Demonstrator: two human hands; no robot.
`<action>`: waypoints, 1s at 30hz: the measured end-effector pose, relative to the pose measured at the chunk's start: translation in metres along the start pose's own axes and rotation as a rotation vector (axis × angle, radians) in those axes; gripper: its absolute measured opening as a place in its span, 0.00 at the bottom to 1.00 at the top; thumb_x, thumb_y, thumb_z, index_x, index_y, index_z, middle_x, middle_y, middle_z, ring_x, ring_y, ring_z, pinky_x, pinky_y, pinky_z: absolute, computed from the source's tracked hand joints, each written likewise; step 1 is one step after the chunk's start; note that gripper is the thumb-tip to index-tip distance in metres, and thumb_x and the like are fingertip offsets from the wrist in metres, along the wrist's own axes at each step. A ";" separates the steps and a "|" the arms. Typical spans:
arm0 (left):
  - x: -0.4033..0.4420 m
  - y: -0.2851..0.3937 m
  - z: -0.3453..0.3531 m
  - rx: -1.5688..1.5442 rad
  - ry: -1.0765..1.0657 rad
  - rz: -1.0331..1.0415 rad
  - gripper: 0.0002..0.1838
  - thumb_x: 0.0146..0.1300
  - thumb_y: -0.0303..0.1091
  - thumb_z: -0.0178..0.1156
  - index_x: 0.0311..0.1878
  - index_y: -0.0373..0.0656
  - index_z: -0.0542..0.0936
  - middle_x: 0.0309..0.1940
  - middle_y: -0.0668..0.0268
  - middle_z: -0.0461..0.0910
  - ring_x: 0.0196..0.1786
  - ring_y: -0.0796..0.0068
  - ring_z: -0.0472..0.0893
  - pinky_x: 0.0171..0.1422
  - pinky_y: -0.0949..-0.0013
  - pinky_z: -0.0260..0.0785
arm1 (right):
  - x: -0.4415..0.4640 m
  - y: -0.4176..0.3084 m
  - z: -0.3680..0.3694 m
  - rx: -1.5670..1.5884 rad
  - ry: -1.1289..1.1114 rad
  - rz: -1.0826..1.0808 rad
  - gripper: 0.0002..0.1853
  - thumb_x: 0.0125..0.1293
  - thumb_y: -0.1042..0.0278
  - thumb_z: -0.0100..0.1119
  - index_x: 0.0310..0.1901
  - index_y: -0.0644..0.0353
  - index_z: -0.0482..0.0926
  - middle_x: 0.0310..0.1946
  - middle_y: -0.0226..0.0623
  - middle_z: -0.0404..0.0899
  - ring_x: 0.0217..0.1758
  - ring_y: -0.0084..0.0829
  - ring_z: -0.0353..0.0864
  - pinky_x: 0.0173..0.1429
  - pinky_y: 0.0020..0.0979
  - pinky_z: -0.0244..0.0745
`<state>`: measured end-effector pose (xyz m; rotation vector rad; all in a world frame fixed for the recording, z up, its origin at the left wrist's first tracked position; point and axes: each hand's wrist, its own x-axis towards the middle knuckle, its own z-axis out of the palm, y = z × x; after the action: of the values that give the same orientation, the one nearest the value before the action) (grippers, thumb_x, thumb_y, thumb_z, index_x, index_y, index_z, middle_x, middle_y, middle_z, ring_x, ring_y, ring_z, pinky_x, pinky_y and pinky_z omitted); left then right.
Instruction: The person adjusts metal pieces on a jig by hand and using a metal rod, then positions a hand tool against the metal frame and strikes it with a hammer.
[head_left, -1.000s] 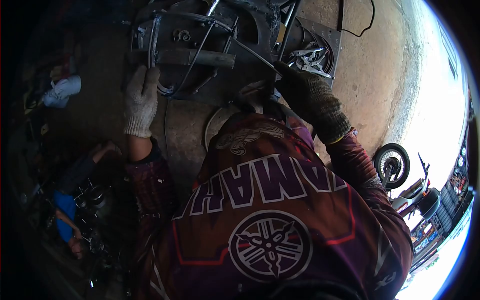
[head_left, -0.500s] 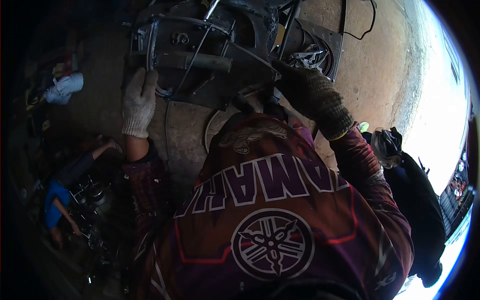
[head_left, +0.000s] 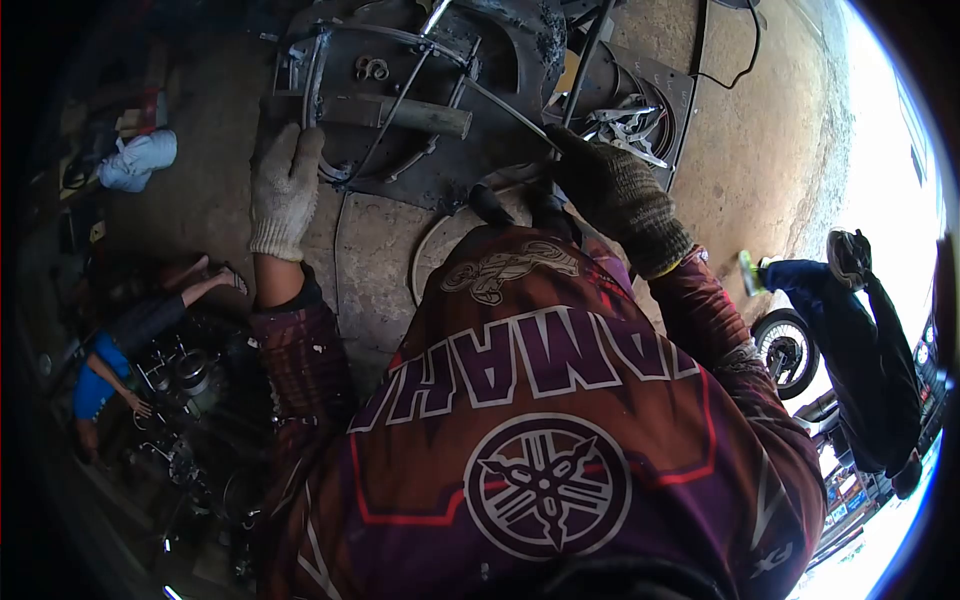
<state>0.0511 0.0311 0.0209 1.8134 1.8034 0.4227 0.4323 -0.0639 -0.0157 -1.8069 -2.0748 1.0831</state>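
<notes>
Left hand (head_left: 284, 192), in a pale knit glove, rests at the lower end of the curved bar (head_left: 314, 75) in the upper left of the picture, fingers close together and the thumb beside them; I cannot tell whether they pinch the metal or only touch it. My right hand (head_left: 618, 195), in a darker glove just right of upper centre, has its fingers curled over the end of a thin rod (head_left: 508, 110).

Between my hands, across the top of the picture, lies the metal framework (head_left: 404, 90) over the dark desk (head_left: 500, 150). As far as I can judge, its main shape is made: the bars are bent, and they meet at several crossings. Whether those joints are finished I cannot see, and the rod in my right hand seems to run up to the framework without showing clearly how it is fixed there.

A pipe (head_left: 430, 117) lies across the middle of the framework, and two rings (head_left: 371, 68) sit above it, seemingly unattached. The clamps (head_left: 625, 128) lie near my right hand, at upper right, held by neither hand.
</notes>
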 end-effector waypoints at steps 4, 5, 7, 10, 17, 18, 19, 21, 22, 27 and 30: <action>-0.001 -0.010 0.003 0.053 0.077 0.031 0.30 0.73 0.52 0.61 0.57 0.28 0.81 0.52 0.43 0.84 0.55 0.49 0.83 0.60 0.58 0.72 | 0.006 0.002 0.005 0.020 -0.044 0.045 0.25 0.74 0.56 0.56 0.71 0.50 0.73 0.46 0.50 0.86 0.50 0.49 0.86 0.50 0.45 0.80; -0.001 -0.012 0.004 0.050 0.076 0.021 0.30 0.73 0.52 0.61 0.58 0.28 0.81 0.52 0.43 0.84 0.56 0.49 0.83 0.61 0.59 0.72 | 0.005 0.003 0.006 0.033 -0.019 0.010 0.25 0.74 0.55 0.57 0.70 0.50 0.72 0.43 0.49 0.86 0.48 0.49 0.87 0.48 0.45 0.81; 0.001 -0.009 0.004 0.045 0.081 0.017 0.30 0.73 0.52 0.61 0.58 0.28 0.81 0.52 0.43 0.84 0.56 0.49 0.83 0.62 0.59 0.72 | 0.004 -0.004 -0.003 0.042 0.013 -0.028 0.26 0.73 0.55 0.57 0.70 0.50 0.72 0.40 0.47 0.87 0.46 0.49 0.88 0.47 0.46 0.81; -0.001 0.001 0.002 0.017 0.075 -0.011 0.31 0.73 0.52 0.61 0.59 0.28 0.80 0.54 0.44 0.84 0.57 0.50 0.83 0.63 0.60 0.71 | -0.003 -0.027 -0.029 0.047 -0.005 -0.008 0.24 0.73 0.55 0.58 0.67 0.51 0.74 0.38 0.47 0.87 0.43 0.50 0.88 0.45 0.47 0.81; -0.001 -0.008 0.005 0.019 0.057 -0.026 0.33 0.74 0.54 0.59 0.62 0.29 0.79 0.56 0.44 0.83 0.60 0.51 0.82 0.65 0.59 0.71 | 0.004 -0.008 -0.025 -0.020 0.068 -0.089 0.22 0.71 0.55 0.59 0.63 0.54 0.77 0.39 0.51 0.87 0.44 0.51 0.88 0.47 0.48 0.81; 0.000 -0.008 0.004 0.021 0.044 -0.043 0.33 0.74 0.55 0.59 0.62 0.29 0.79 0.56 0.44 0.83 0.60 0.51 0.82 0.65 0.59 0.71 | 0.006 -0.003 -0.021 -0.010 0.072 -0.109 0.22 0.72 0.55 0.59 0.63 0.54 0.77 0.40 0.52 0.86 0.45 0.51 0.88 0.47 0.48 0.81; -0.001 -0.008 0.004 0.021 0.046 -0.049 0.33 0.74 0.55 0.59 0.62 0.29 0.79 0.56 0.44 0.83 0.60 0.51 0.82 0.65 0.59 0.71 | 0.006 0.001 -0.014 -0.010 0.067 -0.113 0.22 0.72 0.55 0.59 0.63 0.54 0.77 0.40 0.52 0.86 0.45 0.51 0.88 0.47 0.48 0.81; -0.001 -0.007 0.005 0.040 0.058 -0.023 0.34 0.74 0.57 0.58 0.62 0.29 0.79 0.57 0.44 0.83 0.60 0.51 0.82 0.66 0.59 0.70 | 0.007 0.006 -0.006 -0.002 0.031 -0.062 0.22 0.74 0.59 0.59 0.67 0.52 0.77 0.48 0.48 0.87 0.51 0.46 0.87 0.54 0.40 0.81; -0.002 -0.003 0.004 0.040 0.061 -0.026 0.34 0.74 0.57 0.58 0.62 0.29 0.79 0.57 0.44 0.83 0.60 0.51 0.82 0.66 0.59 0.70 | 0.008 0.002 -0.009 -0.002 0.030 -0.067 0.22 0.74 0.59 0.59 0.67 0.52 0.77 0.48 0.48 0.87 0.51 0.46 0.87 0.54 0.40 0.81; 0.000 -0.007 0.004 0.000 0.032 -0.041 0.32 0.74 0.55 0.60 0.61 0.30 0.80 0.57 0.45 0.83 0.60 0.51 0.82 0.65 0.59 0.71 | 0.012 0.013 -0.002 -0.034 -0.024 -0.025 0.22 0.75 0.59 0.57 0.68 0.51 0.77 0.49 0.47 0.86 0.52 0.47 0.87 0.52 0.41 0.81; -0.003 -0.005 0.005 -0.002 0.080 -0.033 0.32 0.73 0.54 0.60 0.61 0.30 0.80 0.57 0.45 0.83 0.60 0.51 0.82 0.64 0.59 0.71 | 0.018 0.033 0.014 -0.052 0.027 -0.087 0.22 0.75 0.58 0.57 0.68 0.51 0.76 0.50 0.47 0.86 0.52 0.47 0.86 0.52 0.41 0.81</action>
<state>0.0500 0.0271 0.0142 1.7855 1.8831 0.4902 0.4458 -0.0533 -0.0516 -1.7266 -2.1631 0.9853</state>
